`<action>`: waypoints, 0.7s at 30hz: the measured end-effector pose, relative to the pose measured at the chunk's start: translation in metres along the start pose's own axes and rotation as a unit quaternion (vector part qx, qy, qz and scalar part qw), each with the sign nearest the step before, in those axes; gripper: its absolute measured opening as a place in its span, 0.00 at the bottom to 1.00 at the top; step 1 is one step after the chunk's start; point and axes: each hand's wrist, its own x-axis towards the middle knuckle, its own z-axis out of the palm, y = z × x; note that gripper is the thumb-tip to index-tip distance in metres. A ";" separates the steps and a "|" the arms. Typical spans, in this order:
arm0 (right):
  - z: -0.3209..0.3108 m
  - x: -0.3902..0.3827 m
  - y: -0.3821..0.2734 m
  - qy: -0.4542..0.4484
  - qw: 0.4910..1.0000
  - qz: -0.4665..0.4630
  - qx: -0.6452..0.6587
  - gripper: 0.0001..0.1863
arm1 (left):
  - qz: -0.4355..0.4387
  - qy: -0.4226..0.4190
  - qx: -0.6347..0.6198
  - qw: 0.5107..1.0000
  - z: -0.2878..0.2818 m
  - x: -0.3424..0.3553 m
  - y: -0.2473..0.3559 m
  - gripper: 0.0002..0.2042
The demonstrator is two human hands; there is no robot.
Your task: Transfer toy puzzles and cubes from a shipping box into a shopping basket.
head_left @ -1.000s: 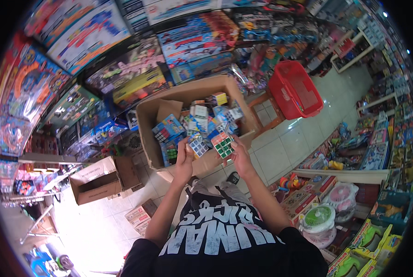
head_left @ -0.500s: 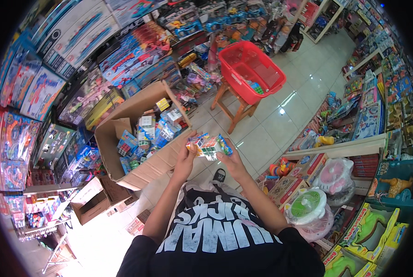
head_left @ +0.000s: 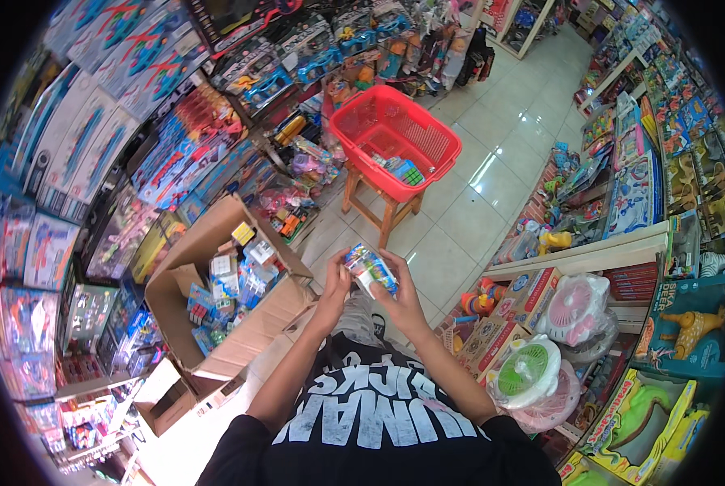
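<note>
From my right hand (head_left: pixel 403 298), open air leads forward over bare tiled floor (head_left: pixel 447 243) to the red basket (head_left: pixel 379 176), open-topped, its near wall in between and a wooden stool (head_left: pixel 387 217) beneath. Left of my left hand (head_left: pixel 333 290), the carton's near wall (head_left: pixel 257 336) blocks a low path to the packages inside (head_left: pixel 253 271); above, it's open. Wrapped fans (head_left: pixel 527 371) crowd the space beside my right forearm.

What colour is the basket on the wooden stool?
The basket is red, clearest in the head view.
</note>
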 end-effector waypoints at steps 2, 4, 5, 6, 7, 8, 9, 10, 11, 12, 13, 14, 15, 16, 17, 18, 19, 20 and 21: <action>-0.007 0.018 0.013 0.017 0.999 -0.007 -0.031 0.35 | -0.001 -0.041 -0.052 0.998 0.001 0.021 -0.003 0.33; -0.017 0.038 0.026 0.022 0.991 -0.041 -0.123 0.35 | -0.043 -0.079 -0.041 0.995 0.004 0.043 -0.003 0.33; -0.021 0.049 0.029 0.027 0.991 -0.038 -0.126 0.35 | -0.064 -0.097 -0.035 0.993 0.004 0.055 -0.001 0.32; -0.025 0.059 0.032 0.022 0.982 -0.025 -0.184 0.35 | -0.092 -0.111 -0.019 0.989 0.003 0.068 0.001 0.36; -0.029 0.070 0.033 0.016 0.971 -0.012 -0.240 0.35 | -0.094 -0.116 -0.022 0.989 0.003 0.082 -0.001 0.36; -0.030 0.080 0.029 0.020 0.970 -0.008 -0.242 0.35 | -0.124 -0.085 -0.035 0.988 0.004 0.095 -0.003 0.34; -0.031 0.092 0.023 0.013 0.970 0.017 -0.244 0.35 | -0.155 -0.054 -0.047 0.985 0.002 0.108 -0.003 0.32; -0.033 0.104 0.019 0.006 0.968 0.042 -0.246 0.35 | -0.158 -0.058 -0.048 0.984 -0.002 0.122 -0.002 0.32; -0.036 0.116 0.018 0.011 0.968 0.046 -0.246 0.35 | -0.161 -0.071 -0.061 0.983 -0.006 0.138 0.001 0.30; -0.039 0.128 0.018 -0.001 0.977 0.063 -0.202 0.37 | -0.164 -0.084 -0.073 0.980 -0.010 0.153 0.004 0.29; -0.041 0.139 0.018 -0.013 0.984 0.079 -0.157 0.38 | -0.167 -0.089 -0.072 0.979 -0.014 0.165 0.009 0.29; -0.044 0.148 0.024 -0.006 0.984 0.082 -0.156 0.38 | -0.172 -0.109 -0.052 0.978 -0.015 0.176 0.018 0.30; -0.047 0.157 0.032 0.000 0.988 0.110 -0.107 0.39 | -0.176 -0.129 -0.033 0.975 -0.017 0.187 0.022 0.30; -0.051 0.164 0.038 0.007 0.989 0.136 -0.057 0.40 | -0.180 -0.136 -0.032 0.974 -0.020 0.202 0.018 0.30; -0.051 0.172 0.032 0.008 0.988 0.141 -0.056 0.40 | -0.170 -0.130 -0.028 0.976 -0.026 0.212 0.010 0.27; -0.055 0.184 0.022 -0.015 0.985 0.170 -0.037 0.41 | -0.158 -0.126 -0.024 0.979 -0.031 0.224 0.005 0.23; -0.058 0.193 0.017 -0.039 0.979 0.198 -0.017 0.42 | -0.162 -0.127 -0.024 0.978 -0.038 0.232 0.002 0.23; -0.063 0.201 0.023 -0.036 0.982 0.187 -0.021 0.42 | -0.165 -0.150 -0.002 0.975 -0.041 0.244 0.003 0.22; -0.070 0.210 0.030 -0.031 0.982 0.187 -0.020 0.42 | -0.168 -0.172 0.020 0.970 -0.041 0.255 0.003 0.21</action>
